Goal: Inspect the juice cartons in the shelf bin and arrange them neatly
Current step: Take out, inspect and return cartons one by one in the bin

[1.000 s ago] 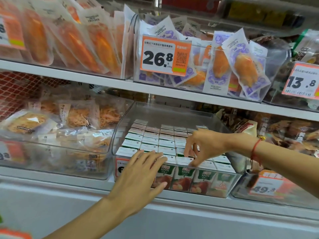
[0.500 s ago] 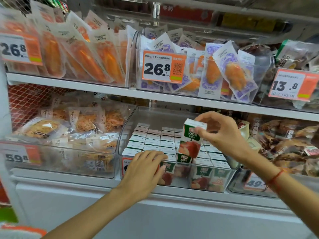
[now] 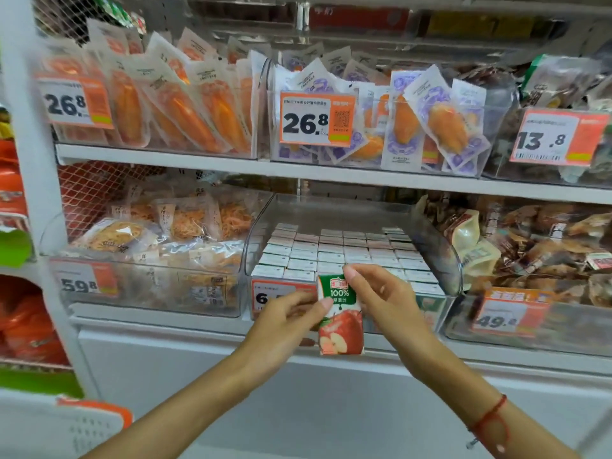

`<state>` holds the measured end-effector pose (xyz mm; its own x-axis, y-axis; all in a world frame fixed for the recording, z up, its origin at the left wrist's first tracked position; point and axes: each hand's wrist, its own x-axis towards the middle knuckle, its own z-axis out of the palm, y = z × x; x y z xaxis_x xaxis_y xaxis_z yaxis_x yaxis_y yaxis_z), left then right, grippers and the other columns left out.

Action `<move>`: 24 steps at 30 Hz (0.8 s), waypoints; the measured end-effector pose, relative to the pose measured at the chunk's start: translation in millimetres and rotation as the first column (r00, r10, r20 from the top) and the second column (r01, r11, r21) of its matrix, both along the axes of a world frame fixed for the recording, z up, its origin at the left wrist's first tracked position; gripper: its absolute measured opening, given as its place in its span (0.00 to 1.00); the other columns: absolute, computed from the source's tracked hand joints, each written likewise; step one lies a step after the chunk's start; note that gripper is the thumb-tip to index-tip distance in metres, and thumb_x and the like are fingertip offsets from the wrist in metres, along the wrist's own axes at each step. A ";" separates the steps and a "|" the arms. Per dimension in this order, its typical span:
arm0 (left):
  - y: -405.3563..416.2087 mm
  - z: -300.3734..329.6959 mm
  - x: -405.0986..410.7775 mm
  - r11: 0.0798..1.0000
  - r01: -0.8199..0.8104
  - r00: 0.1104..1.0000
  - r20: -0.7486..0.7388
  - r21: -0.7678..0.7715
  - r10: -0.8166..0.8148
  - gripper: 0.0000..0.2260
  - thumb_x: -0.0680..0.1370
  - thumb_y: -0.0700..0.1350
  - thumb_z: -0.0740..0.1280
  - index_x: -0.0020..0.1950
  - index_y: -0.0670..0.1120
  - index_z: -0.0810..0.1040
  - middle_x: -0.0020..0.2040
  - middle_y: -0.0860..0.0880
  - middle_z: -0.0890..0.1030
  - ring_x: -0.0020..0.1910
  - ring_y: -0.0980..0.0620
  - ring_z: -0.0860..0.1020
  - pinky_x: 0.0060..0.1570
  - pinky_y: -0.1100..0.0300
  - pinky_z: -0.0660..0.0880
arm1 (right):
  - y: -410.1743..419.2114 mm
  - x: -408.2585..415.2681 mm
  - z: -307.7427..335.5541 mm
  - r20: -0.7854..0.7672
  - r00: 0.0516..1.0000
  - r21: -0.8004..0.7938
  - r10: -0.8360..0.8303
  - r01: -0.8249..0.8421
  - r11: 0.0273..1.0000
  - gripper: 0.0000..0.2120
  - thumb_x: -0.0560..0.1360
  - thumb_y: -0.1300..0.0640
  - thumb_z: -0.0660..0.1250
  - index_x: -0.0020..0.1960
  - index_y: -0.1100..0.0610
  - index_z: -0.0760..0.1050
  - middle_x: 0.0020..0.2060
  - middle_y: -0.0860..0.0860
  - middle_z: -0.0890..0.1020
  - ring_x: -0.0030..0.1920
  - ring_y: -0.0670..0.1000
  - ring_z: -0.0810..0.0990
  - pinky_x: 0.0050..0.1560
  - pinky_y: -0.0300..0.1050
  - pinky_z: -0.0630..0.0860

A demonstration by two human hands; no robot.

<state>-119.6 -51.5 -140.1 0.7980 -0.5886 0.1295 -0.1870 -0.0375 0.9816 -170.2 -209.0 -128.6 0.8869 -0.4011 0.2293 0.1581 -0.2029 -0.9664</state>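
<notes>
A small apple juice carton, green on top with a red apple below, hangs upright in front of the clear shelf bin. My right hand pinches its top right edge. My left hand holds its left side with thumb and fingers. Inside the bin, several rows of juice cartons stand packed, white tops up. The bin's front carries an orange price tag, partly hidden by my left hand.
Clear bins of packaged snacks flank the juice bin: shredded snack bags to the left, brown packets to the right. The upper shelf holds pouches in orange and purple. A white ledge runs below.
My right hand lifted one carton out of the bin and brought it down in front. My left hand left the bin's front and took hold of the carton's left side.
</notes>
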 end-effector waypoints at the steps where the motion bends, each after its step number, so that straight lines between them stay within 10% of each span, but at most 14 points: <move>1: 1.2 -3.2 0.5 1.000 -0.017 0.999 -0.029 0.003 0.017 0.09 0.80 0.49 0.64 0.57 0.50 0.80 0.49 0.54 0.85 0.48 0.61 0.83 0.43 0.72 0.75 | 0.2 1.4 -2.4 -0.056 0.998 0.038 0.032 -0.030 0.999 0.19 0.68 0.38 0.66 0.52 0.49 0.80 0.47 0.47 0.86 0.48 0.44 0.84 0.41 0.35 0.80; 8: 1.9 -19.5 8.5 0.986 -0.162 0.976 -0.143 0.038 0.166 0.12 0.80 0.53 0.64 0.55 0.49 0.82 0.48 0.53 0.86 0.49 0.55 0.83 0.56 0.59 0.78 | -11.3 2.3 -17.4 -0.254 0.948 0.062 0.192 -0.183 0.981 0.15 0.77 0.44 0.65 0.53 0.54 0.81 0.49 0.55 0.85 0.51 0.55 0.84 0.51 0.45 0.82; 18: 3.0 -24.7 14.0 0.994 -0.107 0.990 -0.092 0.004 0.107 0.07 0.78 0.54 0.66 0.52 0.56 0.82 0.45 0.60 0.85 0.46 0.63 0.83 0.41 0.71 0.77 | -14.2 6.0 -27.5 -0.215 0.960 0.015 0.181 -0.182 0.983 0.11 0.75 0.46 0.68 0.52 0.51 0.80 0.45 0.51 0.85 0.46 0.50 0.85 0.48 0.42 0.82; 24: 1.4 -26.0 14.4 0.984 -0.152 0.980 -0.142 -0.090 0.138 0.07 0.79 0.54 0.65 0.49 0.56 0.82 0.46 0.57 0.86 0.47 0.60 0.84 0.57 0.58 0.77 | -16.3 2.5 -24.1 -0.247 0.894 0.064 0.374 -0.370 0.927 0.23 0.73 0.60 0.73 0.65 0.48 0.74 0.52 0.48 0.85 0.54 0.48 0.84 0.52 0.40 0.80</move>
<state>-105.3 -50.1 -166.1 0.8879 -0.4551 0.0670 -0.0522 0.0450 0.9976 -167.7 -225.3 -152.8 0.9992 -0.0317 -0.0234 -0.0282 -0.1620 -0.9864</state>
